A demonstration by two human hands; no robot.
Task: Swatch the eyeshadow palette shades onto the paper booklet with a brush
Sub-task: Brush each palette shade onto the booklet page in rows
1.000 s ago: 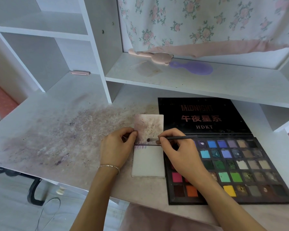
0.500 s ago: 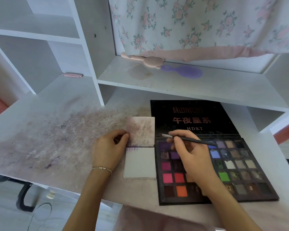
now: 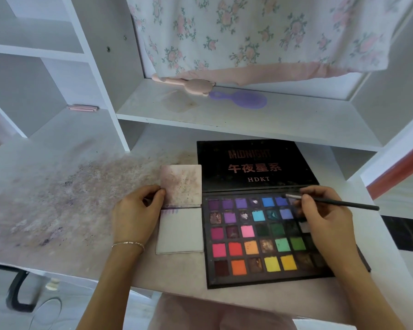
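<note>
On the stained white desk (image 3: 57, 186), just right of centre: open eyeshadow palette (image 3: 260, 236), black lid folded back flat and printed MIDNIGHT and HDKT; rows of square pans inside, purples and blues along the top, pinks and reds at lower left, oranges and yellows along the near row, greens toward the right, several pans scraped or broken; right-hand pans hidden under the right hand (image 3: 327, 220). Touching the palette's left edge: small paper booklet (image 3: 180, 231) lying open, upper leaf mottled with pinkish-brown powder, lower page white with faint purple strokes at its top left corner. Left hand (image 3: 135, 215) beside the booklet, thumb and fingers pinching the left edge of the upper leaf; thin bracelet (image 3: 128, 244) at the wrist. Right hand over the palette's upper right, fingers curled around a slim black brush (image 3: 332, 202); long axis nearly horizontal, tilted slightly down to the right, bristle tip pointing left above the top row near the blue pans, handle end pointing right past the palette's edge. On the shelf (image 3: 224, 115) behind: pink hairbrush (image 3: 188, 85) and purple hairbrush (image 3: 241, 100), under a floral curtain (image 3: 248, 39).
</note>
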